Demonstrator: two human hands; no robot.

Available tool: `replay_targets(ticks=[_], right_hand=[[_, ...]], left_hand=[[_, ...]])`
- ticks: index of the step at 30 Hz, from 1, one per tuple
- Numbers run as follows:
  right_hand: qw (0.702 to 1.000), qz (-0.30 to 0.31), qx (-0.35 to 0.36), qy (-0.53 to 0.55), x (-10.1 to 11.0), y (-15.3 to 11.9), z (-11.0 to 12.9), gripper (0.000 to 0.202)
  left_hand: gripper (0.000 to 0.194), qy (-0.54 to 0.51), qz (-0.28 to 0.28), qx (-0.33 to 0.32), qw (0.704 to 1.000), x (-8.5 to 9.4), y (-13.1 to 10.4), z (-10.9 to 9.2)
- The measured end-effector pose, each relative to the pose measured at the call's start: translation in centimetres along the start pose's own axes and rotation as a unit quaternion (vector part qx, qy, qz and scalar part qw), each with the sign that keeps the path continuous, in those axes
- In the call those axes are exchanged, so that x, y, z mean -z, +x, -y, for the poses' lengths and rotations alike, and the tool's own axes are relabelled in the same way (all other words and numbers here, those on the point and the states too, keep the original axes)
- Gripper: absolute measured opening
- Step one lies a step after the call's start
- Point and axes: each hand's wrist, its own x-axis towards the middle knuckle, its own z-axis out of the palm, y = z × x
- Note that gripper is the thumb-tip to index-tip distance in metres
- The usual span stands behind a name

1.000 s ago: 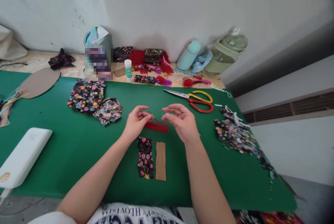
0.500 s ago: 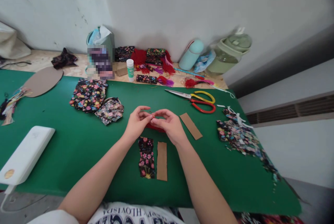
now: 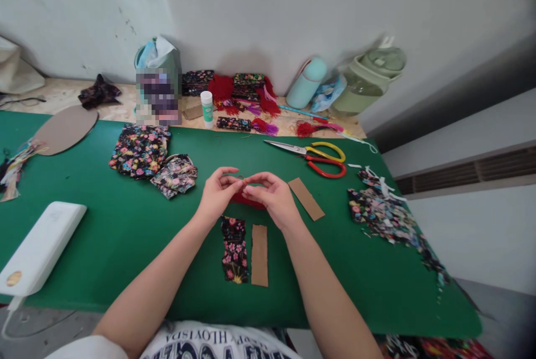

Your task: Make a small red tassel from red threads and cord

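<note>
My left hand (image 3: 218, 194) and my right hand (image 3: 274, 197) meet over the middle of the green mat, fingertips pinched together. What they pinch is too small and covered to make out. A piece of red material (image 3: 250, 201) shows just below the fingers, mostly hidden by them. Closer to me lie a strip of black floral fabric (image 3: 235, 250) and, beside it, a narrow cardboard strip (image 3: 259, 255). Another cardboard strip (image 3: 307, 199) lies slantwise to the right of my right hand. Beyond it are scissors (image 3: 307, 152) with one yellow and one red handle, blades pointing left.
Floral fabric pieces (image 3: 140, 151) lie left of my hands, a white power bank (image 3: 44, 244) farther left. A heap of fabric scraps (image 3: 385, 214) covers the right side. Along the wall stand a glue stick (image 3: 207, 110), a blue bottle (image 3: 307, 82) and a green jug (image 3: 368, 82), near red tassels (image 3: 224, 88).
The view has shifted very slightly. My hands stay pinched together in nearly the same place, and the things on the mat have not moved.
</note>
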Motion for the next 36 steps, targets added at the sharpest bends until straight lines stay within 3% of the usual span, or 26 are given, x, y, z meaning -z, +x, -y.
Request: replay_targets(ticks=[36], right_hand=[[1.000,-0.004,0.001,-0.007,0.35,0.65,-0.53,0.036]], left_hand=[[0.034,0.037,0.023,0.018,0.999,0.05,-0.18,-0.21]])
